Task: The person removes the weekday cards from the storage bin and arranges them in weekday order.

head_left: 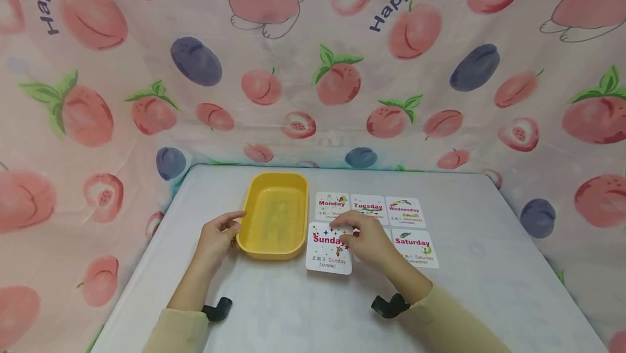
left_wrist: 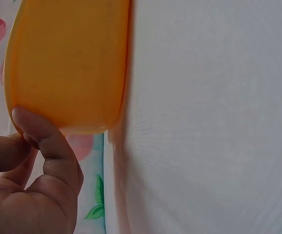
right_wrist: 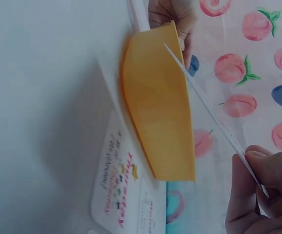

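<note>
A yellow plastic tray [head_left: 274,217] sits left of centre on the white table. My left hand [head_left: 217,236] pinches its left rim between thumb and fingers, as the left wrist view shows close up with the tray [left_wrist: 72,63]. Between thumb and fingers of my right hand [head_left: 369,241] is a Sunday card [head_left: 326,260], held above the table at the tray's right side. Edge-on in the right wrist view, that card [right_wrist: 214,117] slants well above the Thursday card [right_wrist: 114,180]. In the head view the Sunday card covers the Thursday card.
Behind the right hand lie a Monday card [head_left: 332,213], a Tuesday card [head_left: 362,201], a Wednesday card [head_left: 405,214] and a Saturday card [head_left: 414,250]. Another card's edge peeks out beneath the hand. A peach-print cloth [head_left: 293,60] hangs around the white table [head_left: 469,304].
</note>
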The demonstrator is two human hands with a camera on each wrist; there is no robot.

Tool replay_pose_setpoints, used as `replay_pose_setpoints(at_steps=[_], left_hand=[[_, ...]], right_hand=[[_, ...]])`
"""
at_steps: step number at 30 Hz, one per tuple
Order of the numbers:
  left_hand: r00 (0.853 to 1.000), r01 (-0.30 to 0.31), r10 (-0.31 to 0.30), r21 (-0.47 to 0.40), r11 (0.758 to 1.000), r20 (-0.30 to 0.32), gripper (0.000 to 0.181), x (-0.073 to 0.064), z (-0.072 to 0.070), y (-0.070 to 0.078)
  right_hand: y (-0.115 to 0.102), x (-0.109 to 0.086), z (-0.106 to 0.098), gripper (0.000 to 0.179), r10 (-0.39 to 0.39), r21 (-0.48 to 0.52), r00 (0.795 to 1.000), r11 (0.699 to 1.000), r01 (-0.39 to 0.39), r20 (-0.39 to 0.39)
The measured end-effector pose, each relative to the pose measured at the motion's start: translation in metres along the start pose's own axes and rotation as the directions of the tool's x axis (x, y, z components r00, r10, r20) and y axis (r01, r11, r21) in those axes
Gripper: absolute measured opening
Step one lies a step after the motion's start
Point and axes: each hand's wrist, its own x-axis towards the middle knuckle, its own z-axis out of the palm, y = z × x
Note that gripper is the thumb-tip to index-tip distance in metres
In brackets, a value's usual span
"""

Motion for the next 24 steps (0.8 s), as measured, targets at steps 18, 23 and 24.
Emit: replay_pose_setpoints(at_steps=[18, 23, 24], left_hand=[[1.000, 0.001, -0.001, -0.014, 1.000, 0.004, 0.037, 0.002, -0.001, -0.002], [1.000, 0.007, -0.007, -0.019, 1.000, 0.008, 0.037, 0.003, -0.001, -0.002], [1.000, 0.009, -0.009, -0.020, 1.000, 0.008, 0.037, 0.003, -0.001, -0.002]], right_hand=[[0.026, -0.038, 0.021, 0.036, 0.039, 0.006, 0.997, 0.999, -0.040, 0.074], [0.032, -0.039, 0.028, 0.035, 0.045, -0.001, 0.995, 0.999, -0.045, 0.088], [0.033, -0.039, 0.030, 0.034, 0.045, -0.002, 0.995, 0.999, -0.045, 0.093]])
